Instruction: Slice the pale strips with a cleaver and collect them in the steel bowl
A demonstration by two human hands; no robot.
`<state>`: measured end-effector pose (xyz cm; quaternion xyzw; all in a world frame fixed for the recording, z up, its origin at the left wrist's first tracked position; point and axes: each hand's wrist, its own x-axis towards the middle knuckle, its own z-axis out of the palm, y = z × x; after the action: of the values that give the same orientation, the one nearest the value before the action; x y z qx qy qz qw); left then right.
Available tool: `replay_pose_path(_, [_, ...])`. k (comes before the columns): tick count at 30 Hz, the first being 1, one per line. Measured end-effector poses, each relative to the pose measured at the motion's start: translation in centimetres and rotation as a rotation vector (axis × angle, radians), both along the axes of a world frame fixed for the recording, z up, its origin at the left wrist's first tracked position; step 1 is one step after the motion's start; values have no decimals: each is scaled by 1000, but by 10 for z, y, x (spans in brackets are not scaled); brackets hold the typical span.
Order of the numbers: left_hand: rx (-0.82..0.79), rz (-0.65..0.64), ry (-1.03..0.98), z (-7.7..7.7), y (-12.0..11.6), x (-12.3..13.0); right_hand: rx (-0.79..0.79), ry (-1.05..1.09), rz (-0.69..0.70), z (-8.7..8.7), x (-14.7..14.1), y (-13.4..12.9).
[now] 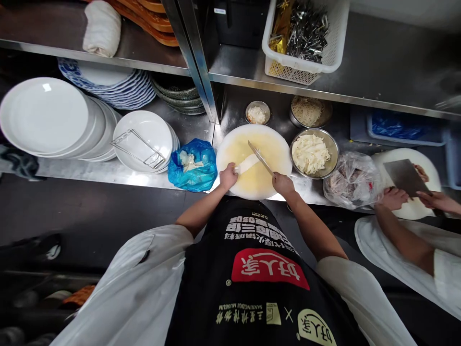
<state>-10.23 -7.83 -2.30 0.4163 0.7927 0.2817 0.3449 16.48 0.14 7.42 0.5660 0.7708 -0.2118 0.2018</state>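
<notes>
On a round white cutting board (pixel 226 144) lies a pale flat strip of food (pixel 247 165), its exact kind unclear. My left hand (pixel 228 177) grips the strip's near left end with closed fingers. In my right hand (pixel 283 184) is a knife (pixel 261 159), its blade slanting up and left across the strip's far end. Just right of the board, a metal bowl (pixel 335 144) holds a heap of pale slices (pixel 310 153). A blue plastic bag (pixel 176 175) with pale scraps sits left of the board.
Stacked white plates (pixel 43 115) stand at left, with a wire rack (pixel 142 151) on a smaller stack. Behind the board are two more bowls of pale food. A clear bag (pixel 353 180) lies at right, beside a co-worker's hands and cleaver (pixel 406 178). A metal shelf (pixel 248 84) overhangs the counter.
</notes>
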Motion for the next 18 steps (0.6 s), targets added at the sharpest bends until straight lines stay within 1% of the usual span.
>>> replay_pose_path(2, [-9, 160, -177, 1, 5, -6, -13, 28, -34, -2, 24, -4])
replay_pose_path(3, [-3, 221, -284, 3, 7, -11, -22, 53, -56, -2, 37, -6])
replay_pose_path(5, [0, 275, -492, 11, 9, -21, -56, 118, -116, -5, 61, -11])
replay_pose_path(7, [-13, 242, -664, 25, 11, -32, -103, 179, -206, -8, 75, -15])
replay_pose_path(9, [-25, 181, -786, 40, 16, -38, -132, 224, -295, -12, 80, -19])
replay_pose_path(12, [-31, 104, -864, 63, 33, -37, -107, 264, -366, -17, 77, -25])
replay_pose_path(15, [-8, 39, -816, 79, 65, -24, -64, 263, -377, -19, 71, -31])
replay_pose_path(18, [94, -14, -765, 91, 109, -8, -34, 234, -357, -18, 65, -35])
